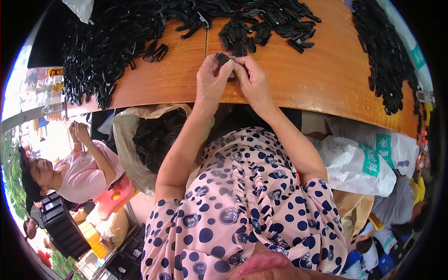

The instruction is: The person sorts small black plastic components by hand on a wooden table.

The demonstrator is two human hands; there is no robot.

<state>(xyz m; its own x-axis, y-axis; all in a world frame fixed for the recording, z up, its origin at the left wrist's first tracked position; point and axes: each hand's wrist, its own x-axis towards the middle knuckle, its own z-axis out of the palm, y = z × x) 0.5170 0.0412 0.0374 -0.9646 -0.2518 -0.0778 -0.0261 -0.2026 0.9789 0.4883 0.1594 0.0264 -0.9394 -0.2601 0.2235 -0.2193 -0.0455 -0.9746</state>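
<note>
Close together over the near part of the wooden table (298,79), both hands are closed around a small black plastic piece (222,58). One end of it sticks out above the fingers of my left hand (211,81). My right hand (254,84) pinches at the same spot, thumb beside thumb, and the fingers hide most of the piece. Just beyond the fingertips lies a cluster of slim black plastic pieces (240,35). A much larger heap of similar black pieces (126,37) covers the table's far left.
Another pile of black pieces (380,56) runs along the right edge. Below the table's front edge, an open woven sack (126,135) holds dark pieces on the left; white plastic bags (359,163) lie on the right. A person in pink (84,172) sits at left, hands raised.
</note>
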